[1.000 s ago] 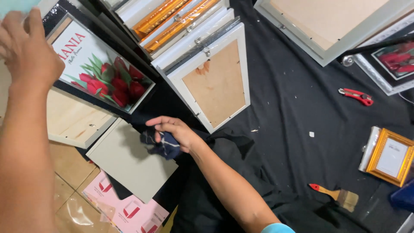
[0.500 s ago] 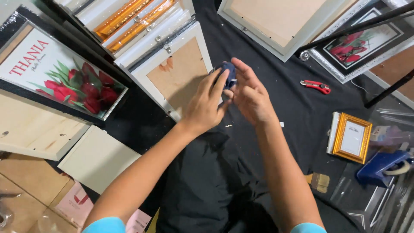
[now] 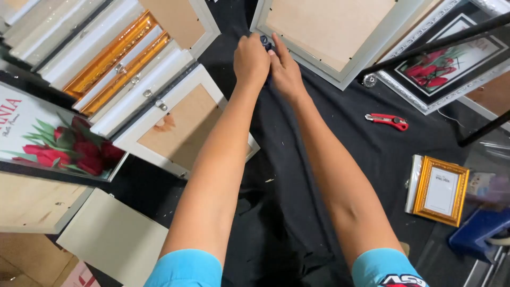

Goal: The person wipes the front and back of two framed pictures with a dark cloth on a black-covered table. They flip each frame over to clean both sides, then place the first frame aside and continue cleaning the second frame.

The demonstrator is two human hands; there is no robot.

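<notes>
Both hands working a small dark object at the lower edge of a face-down frame.

We are reaching both arms out nearly straight, left hand (image 3: 251,58) and right hand (image 3: 286,66) touching, each grip pinching the small dark object (image 3: 264,40) between them, just at the edge of the grey frame (image 3: 340,79) so its backing lies within reach. The red utility knife (image 3: 388,121) is lying well right of the grip on the black cloth (image 3: 319,138).

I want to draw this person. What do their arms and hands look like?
Both arms are bare from the sleeves down. The left hand and right hand wear no gloves, rings or watch. Short bright blue sleeves cover the upper arms; the right one carries a small red, white and black mark.
</notes>
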